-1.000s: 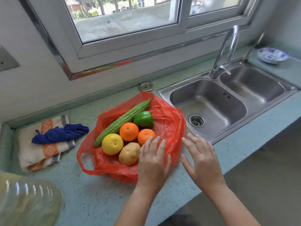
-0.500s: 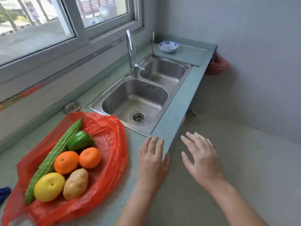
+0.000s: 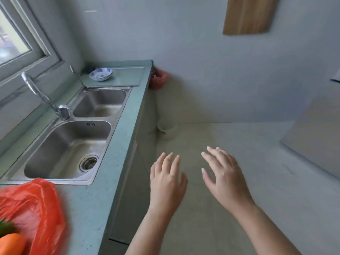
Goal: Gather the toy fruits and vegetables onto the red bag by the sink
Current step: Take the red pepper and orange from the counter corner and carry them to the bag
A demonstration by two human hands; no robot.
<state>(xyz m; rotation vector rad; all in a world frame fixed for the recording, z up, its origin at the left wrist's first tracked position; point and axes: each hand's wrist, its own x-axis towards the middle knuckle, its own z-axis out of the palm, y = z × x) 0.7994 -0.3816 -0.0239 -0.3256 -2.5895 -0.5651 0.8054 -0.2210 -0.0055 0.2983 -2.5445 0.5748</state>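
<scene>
Seemingly close to finished. Can make out only a corner of the crumpled red plastic bag [image 3: 36, 205] at the lower left, spread on the speckled blue-green counter [image 3: 88, 205] just beside the stainless-steel double-basin sink [image 3: 60, 150]. Shows on it a round orange toy fruit [image 3: 11, 243], cut off by the frame edge, and just above it a sliver of a dark green toy vegetable [image 3: 5, 228]; cannot judge the remainder of the load, cropped out of view. Finds no loose toy produce on the visible stretch of counter, in either basin, or on the pale floor [image 3: 230, 137]. Notes only a small blue-and-white dish [image 3: 100, 74] at the far end of the counter, well apart from the bag. Holds nothing: left hand [image 3: 166, 183] and right hand [image 3: 224, 177] both out over the floor, past the counter's front edge, palms down, fingers straight and slightly spread, touching nothing. Judging from that, probably done with the gathering, or else left with pieces lying somewhere out of view; worth a look around before calling it complete.
</scene>
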